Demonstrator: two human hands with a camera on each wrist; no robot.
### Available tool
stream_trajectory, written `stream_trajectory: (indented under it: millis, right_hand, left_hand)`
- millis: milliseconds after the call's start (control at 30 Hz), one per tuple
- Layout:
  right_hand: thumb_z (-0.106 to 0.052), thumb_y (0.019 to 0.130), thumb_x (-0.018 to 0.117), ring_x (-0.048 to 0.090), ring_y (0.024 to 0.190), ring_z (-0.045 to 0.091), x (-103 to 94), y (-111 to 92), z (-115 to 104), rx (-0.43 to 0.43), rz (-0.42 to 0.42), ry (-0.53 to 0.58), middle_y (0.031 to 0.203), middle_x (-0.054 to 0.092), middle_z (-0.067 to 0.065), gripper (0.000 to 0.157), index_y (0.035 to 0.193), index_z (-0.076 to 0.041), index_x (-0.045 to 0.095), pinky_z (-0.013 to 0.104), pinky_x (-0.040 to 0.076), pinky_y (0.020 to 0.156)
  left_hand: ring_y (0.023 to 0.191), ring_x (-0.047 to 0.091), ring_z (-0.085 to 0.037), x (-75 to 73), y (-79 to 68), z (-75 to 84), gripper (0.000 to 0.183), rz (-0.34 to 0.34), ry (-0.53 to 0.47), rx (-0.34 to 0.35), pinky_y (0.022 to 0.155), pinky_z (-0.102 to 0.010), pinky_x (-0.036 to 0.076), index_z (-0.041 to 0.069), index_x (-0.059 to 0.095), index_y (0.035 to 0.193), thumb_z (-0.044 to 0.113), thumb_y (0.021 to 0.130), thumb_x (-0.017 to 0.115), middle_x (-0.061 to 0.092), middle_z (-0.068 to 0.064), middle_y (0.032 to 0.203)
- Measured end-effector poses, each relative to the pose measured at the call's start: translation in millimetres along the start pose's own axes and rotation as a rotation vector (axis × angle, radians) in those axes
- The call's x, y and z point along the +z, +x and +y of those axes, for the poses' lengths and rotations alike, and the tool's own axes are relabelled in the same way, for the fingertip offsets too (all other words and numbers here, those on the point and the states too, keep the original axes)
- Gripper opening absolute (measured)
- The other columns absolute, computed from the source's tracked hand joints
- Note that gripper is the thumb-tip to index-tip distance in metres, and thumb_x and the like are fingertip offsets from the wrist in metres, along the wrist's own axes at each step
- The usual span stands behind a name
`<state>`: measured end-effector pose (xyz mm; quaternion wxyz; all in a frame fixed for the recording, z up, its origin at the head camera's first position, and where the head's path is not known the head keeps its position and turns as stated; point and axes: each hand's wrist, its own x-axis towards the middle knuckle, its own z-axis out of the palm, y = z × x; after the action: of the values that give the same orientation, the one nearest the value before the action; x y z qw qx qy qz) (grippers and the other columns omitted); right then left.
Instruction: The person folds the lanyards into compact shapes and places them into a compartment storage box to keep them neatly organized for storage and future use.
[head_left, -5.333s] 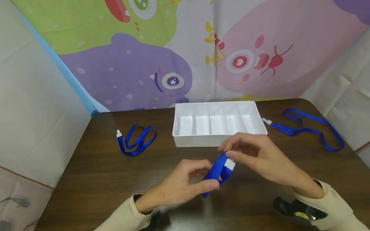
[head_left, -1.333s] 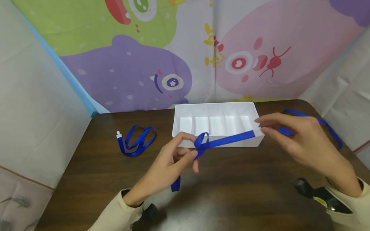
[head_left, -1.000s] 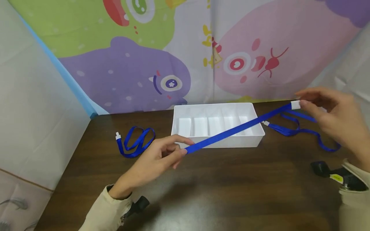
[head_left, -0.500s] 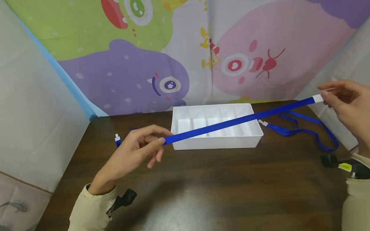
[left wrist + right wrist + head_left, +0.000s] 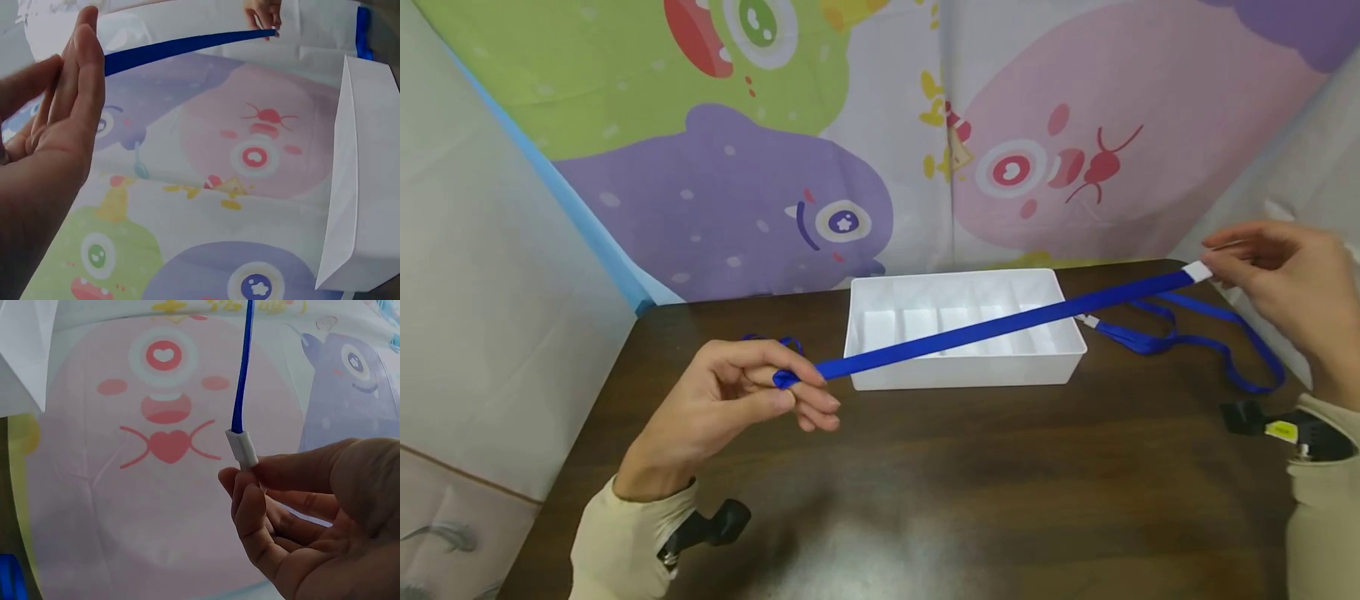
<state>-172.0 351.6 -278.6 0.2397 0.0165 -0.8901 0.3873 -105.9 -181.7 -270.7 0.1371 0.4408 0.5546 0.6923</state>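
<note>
A blue lanyard (image 5: pixel 977 331) is stretched taut in the air between my two hands, slanting up to the right across the white box. My left hand (image 5: pixel 737 400) holds its folded end among the fingers, with the thumb close by. My right hand (image 5: pixel 1300 283) pinches the white clip end (image 5: pixel 1197 271) between thumb and fingertips. In the right wrist view the white fitting (image 5: pixel 242 447) sits just past those fingertips, and the strap runs upward from it. In the left wrist view the strap (image 5: pixel 181 47) comes out from behind my left fingers.
A white box (image 5: pixel 966 373) with several compartments stands at the back of the dark wooden table (image 5: pixel 970 483). Right of it lies another blue lanyard (image 5: pixel 1150 340). A third lanyard (image 5: pixel 792 342) lies at the left, mostly hidden behind my left hand. A cartoon-printed cloth (image 5: pixel 760 200) hangs behind.
From a short folded bundle near the middle, the lanyard has been drawn out straight as my hands moved apart. Over the last half second, my right hand came slightly inward and my left fingers shifted on the fold.
</note>
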Motion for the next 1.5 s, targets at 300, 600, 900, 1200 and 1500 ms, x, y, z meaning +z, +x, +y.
stream_trajectory:
  millis: [300, 600, 900, 1200, 1500]
  right_hand:
    - [-0.017, 0.091, 0.074, 0.056, 0.057, -0.013, 2.1, 2, -1, 0.039, -0.006, -0.038, 0.067, 0.057, -0.038, 0.020, 0.104, -0.001, 0.069, 0.008, 0.040, 0.054]
    - [-0.009, 0.087, 0.076, 0.044, 0.056, -0.023, 12.7, 5, -5, -0.099, -0.050, -0.216, 0.066, 0.058, -0.029, 0.015, 0.092, 0.003, 0.068, 0.010, 0.035, 0.049]
    - [-0.008, 0.088, 0.075, 0.039, 0.060, -0.020, 20.2, -3, -11, -0.195, -0.132, -0.336, 0.077, 0.070, 0.017, 0.011, 0.087, -0.001, 0.067, 0.020, 0.036, 0.068]
    - [-0.010, 0.080, 0.083, 0.050, 0.062, -0.001, 32.9, -24, -50, -0.381, -0.148, -0.363, 0.070, 0.068, -0.003, 0.009, 0.083, -0.012, 0.074, 0.015, 0.034, 0.060]
    - [-0.001, 0.070, 0.087, 0.052, 0.061, 0.002, 53.0, -50, -88, -0.601, -0.155, -0.231, 0.075, 0.071, -0.007, 0.022, 0.085, -0.012, 0.076, 0.014, 0.040, 0.060]
  left_hand:
    - [0.084, 0.067, -0.026, 4.3, 2.0, -1.4, 0.027, 0.027, 0.225, 0.040, 0.076, -0.039, 0.057, -0.005, 0.070, 0.110, -0.015, 0.096, 0.049, 0.068, -0.013, 0.098]
    - [0.107, 0.060, -0.029, 14.5, 3.2, -0.6, 0.031, -0.005, 0.428, 0.089, 0.090, -0.035, 0.051, 0.003, 0.073, 0.107, -0.017, 0.091, 0.057, 0.066, -0.013, 0.114]
    - [0.090, 0.066, -0.018, 28.3, 8.7, -6.4, 0.026, -0.006, 0.530, 0.009, 0.075, -0.032, 0.055, 0.007, 0.073, 0.110, -0.009, 0.094, 0.060, 0.072, -0.002, 0.100]
    - [0.080, 0.067, -0.009, 44.0, 11.6, -13.8, 0.025, 0.105, 0.637, 0.004, 0.077, -0.028, 0.052, 0.012, 0.064, 0.110, -0.004, 0.091, 0.068, 0.071, 0.005, 0.087]
    - [0.077, 0.065, -0.008, 50.9, 18.5, -20.6, 0.013, 0.088, 0.640, 0.087, 0.068, -0.026, 0.055, 0.010, 0.064, 0.100, 0.002, 0.092, 0.069, 0.069, 0.001, 0.087]
